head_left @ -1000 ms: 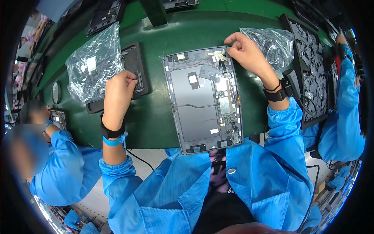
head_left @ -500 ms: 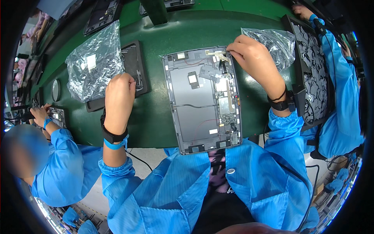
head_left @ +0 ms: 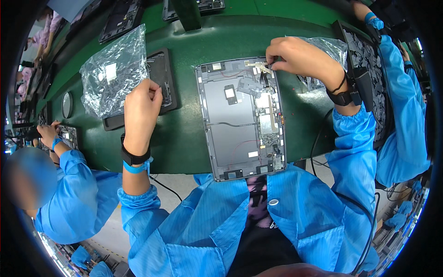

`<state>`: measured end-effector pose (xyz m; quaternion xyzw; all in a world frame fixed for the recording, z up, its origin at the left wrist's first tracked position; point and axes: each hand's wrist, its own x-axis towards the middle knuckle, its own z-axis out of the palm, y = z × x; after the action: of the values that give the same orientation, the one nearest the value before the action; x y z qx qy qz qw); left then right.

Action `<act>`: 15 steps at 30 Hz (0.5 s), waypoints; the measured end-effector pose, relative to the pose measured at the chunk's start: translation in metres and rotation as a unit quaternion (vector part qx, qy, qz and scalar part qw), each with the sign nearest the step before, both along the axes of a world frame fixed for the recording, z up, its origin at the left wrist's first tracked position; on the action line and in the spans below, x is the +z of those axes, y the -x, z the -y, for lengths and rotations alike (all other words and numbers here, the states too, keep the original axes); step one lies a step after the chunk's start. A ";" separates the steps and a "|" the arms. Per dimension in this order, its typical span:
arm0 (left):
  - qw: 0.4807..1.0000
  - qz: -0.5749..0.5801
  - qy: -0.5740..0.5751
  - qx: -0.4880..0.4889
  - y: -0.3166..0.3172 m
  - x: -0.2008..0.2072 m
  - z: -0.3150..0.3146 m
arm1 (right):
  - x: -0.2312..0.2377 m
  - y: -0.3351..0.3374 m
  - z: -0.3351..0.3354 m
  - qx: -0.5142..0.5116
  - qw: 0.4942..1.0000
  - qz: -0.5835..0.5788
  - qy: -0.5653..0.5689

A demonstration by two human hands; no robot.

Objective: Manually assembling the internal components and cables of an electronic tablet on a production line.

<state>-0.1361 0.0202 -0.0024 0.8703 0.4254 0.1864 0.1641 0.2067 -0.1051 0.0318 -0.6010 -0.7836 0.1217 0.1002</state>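
An opened tablet housing (head_left: 229,136) lies on the green bench in front of me, its circuit board (head_left: 266,122), cables and small parts exposed. At its far right corner, my right hand (head_left: 297,57) is closed in a pinch over the edge; whatever lies between the fingertips is hidden. My left hand (head_left: 142,104) is also closed, thumb against fingers, over the near part of a black tray (head_left: 171,87) with thin dark pieces in it. What those fingers hold is too small to name. A clear plastic bag (head_left: 104,90) of dark parts rests on the tray, beside that hand.
Another clear bag (head_left: 323,48) lies partly behind my right hand. A black tray of dark flat pieces (head_left: 362,55) stands at the right. Co-workers in blue sleeves sit on both sides. A black post (head_left: 185,14) rises at the back; a round disc (head_left: 67,105) stands at left.
My right wrist has swung outward to the right while its fingertips stay by the tablet's corner. My left hand has turned slightly and risen a little. The tablet has shifted very slightly.
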 end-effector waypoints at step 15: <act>0.944 0.178 0.106 -0.256 -0.120 -0.007 0.022 | 0.000 -0.012 0.003 -0.088 0.992 -0.090 -0.005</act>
<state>-0.0159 -0.0021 -0.0099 0.8801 0.1696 0.2433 0.3707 0.2185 -0.1077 0.0321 -0.6537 -0.7162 0.1620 0.1831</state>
